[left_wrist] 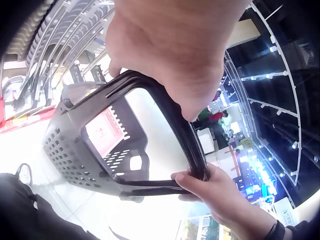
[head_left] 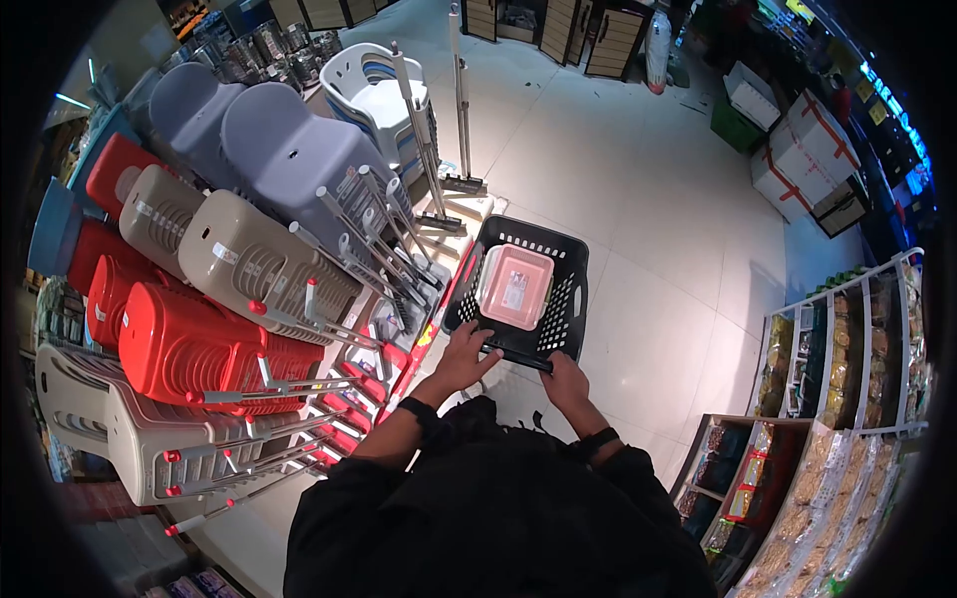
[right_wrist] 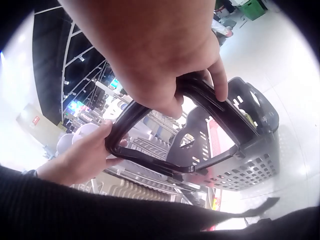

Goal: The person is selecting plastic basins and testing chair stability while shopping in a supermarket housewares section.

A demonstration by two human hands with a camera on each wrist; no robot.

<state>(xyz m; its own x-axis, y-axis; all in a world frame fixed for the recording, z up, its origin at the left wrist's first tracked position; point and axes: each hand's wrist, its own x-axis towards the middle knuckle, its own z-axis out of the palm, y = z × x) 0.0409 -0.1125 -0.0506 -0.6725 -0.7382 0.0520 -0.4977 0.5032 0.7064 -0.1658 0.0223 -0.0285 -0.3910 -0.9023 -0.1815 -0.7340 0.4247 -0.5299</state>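
Observation:
A black shopping basket with square-holed walls is in front of me in the head view. Inside it lie a pink plastic tray with a label and a white one peeking out beneath. My left hand grips the left corner of the basket's raised black handle. At the other corner, my right hand has its fingers curled round the same handle. In the right wrist view the right hand covers part of the handle, and the left hand holds its far end.
Stacked red stools, beige stools and grey chairs line the left, with mop poles beside them. Packaged-goods shelves stand at the right. White boxes sit farther back on the tiled floor.

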